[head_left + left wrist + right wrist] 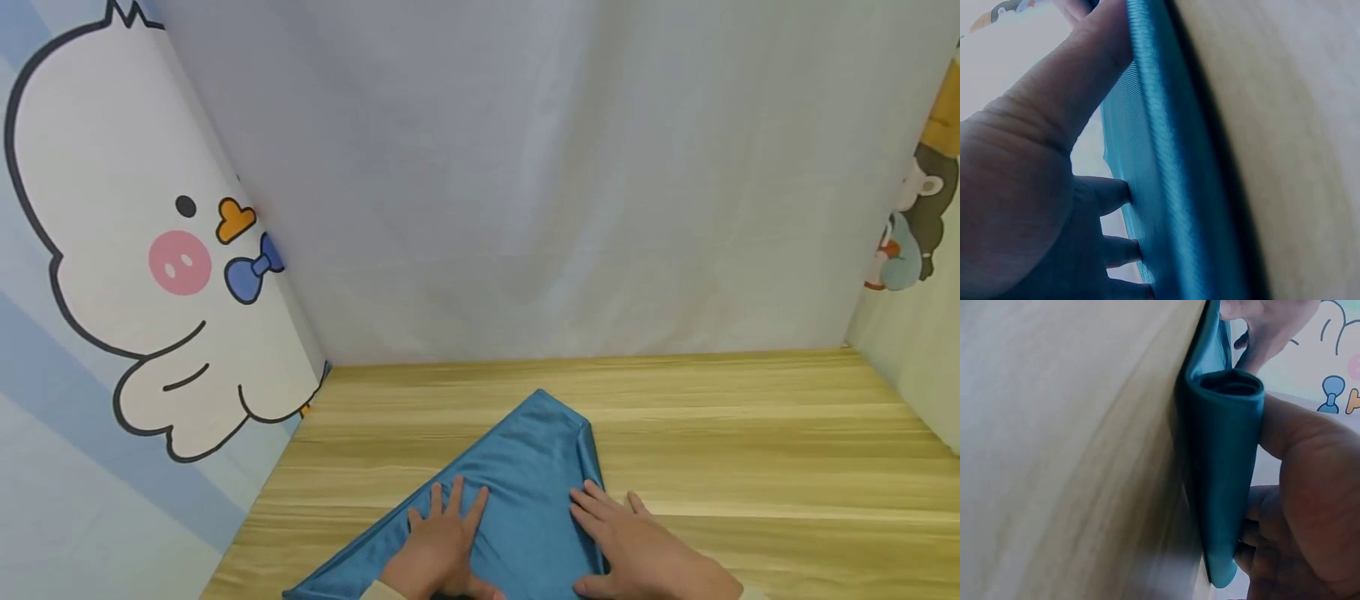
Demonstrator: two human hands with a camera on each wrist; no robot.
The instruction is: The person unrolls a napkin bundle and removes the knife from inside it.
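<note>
A blue satin-like cloth (528, 467) lies folded on the wooden table, its pointed end toward the back. My left hand (438, 542) rests on its left part with the fingers spread straight. On the cloth's right edge lies my right hand (645, 546), fingers extended over the fold. The left wrist view shows fingertips of the left hand (1016, 181) touching the cloth (1169, 162) behind its thick near edge. From the right wrist, the cloth (1222, 462) appears as a rolled fold beside the right hand (1319, 500). The cloth's near part is cut off in the head view.
The wood-grain table (750, 450) runs back to a pale grey curtain (570, 183). At the left stands a panel with a white cartoon bird (112, 192). A pale wall with a cartoon figure (903, 250) borders the right side.
</note>
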